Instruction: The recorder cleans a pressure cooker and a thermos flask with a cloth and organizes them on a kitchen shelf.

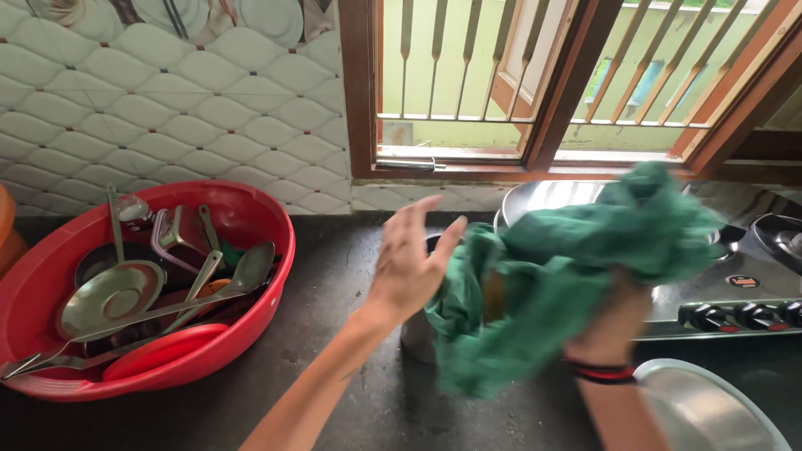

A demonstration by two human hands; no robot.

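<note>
My right hand (608, 327) is wrapped in a crumpled green cloth (576, 259) and grips it above the dark counter. A brownish object shows inside the cloth's folds, too hidden to identify. My left hand (411, 266) hovers just left of the cloth with fingers spread and nothing in it. Under and behind my left hand stands a steel cup (415, 334), mostly hidden by the hand and cloth.
A red plastic tub (251, 334) at the left holds steel ladles, spoons and a red lid. A gas stove with black knobs (739, 316) sits at the right, a steel bowl (543, 199) behind the cloth, another steel vessel (710, 409) at bottom right. A barred window is behind.
</note>
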